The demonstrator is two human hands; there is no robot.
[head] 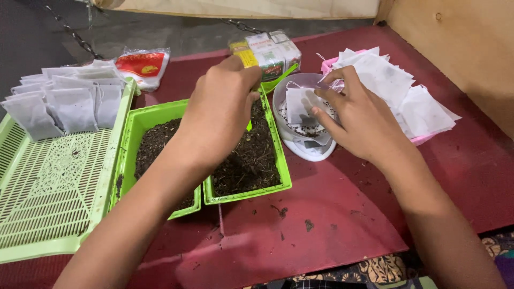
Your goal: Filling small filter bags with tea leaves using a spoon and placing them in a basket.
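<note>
The left hand point(222, 109), in the middle of the frame, is clenched around the handle of a green scoop point(278, 78), whose tip pokes out past the knuckles toward the upper centre. It hovers over two green trays point(134, 131) of dark loose tea point(251, 155) that sit side by side on the red desk point(332, 214). Just right of centre the right hand point(356, 120) pinches a small white empty tea bag point(300, 104) between thumb and fingers, holding it over a white bowl-shaped dish point(310, 147) flecked with tea crumbs. Behind that hand, at the upper right, a loose heap of empty white bags point(412, 101) lies on a pink tray point(423, 140). At the left edge a pale green slatted tray point(48, 187) carries a row of filled white bags point(64, 104). A red and white packet point(142, 67) and a wrapped bundle of small boxes point(270, 51) lie at the top centre. Tea crumbs are scattered on the desk in the lower middle
</note>
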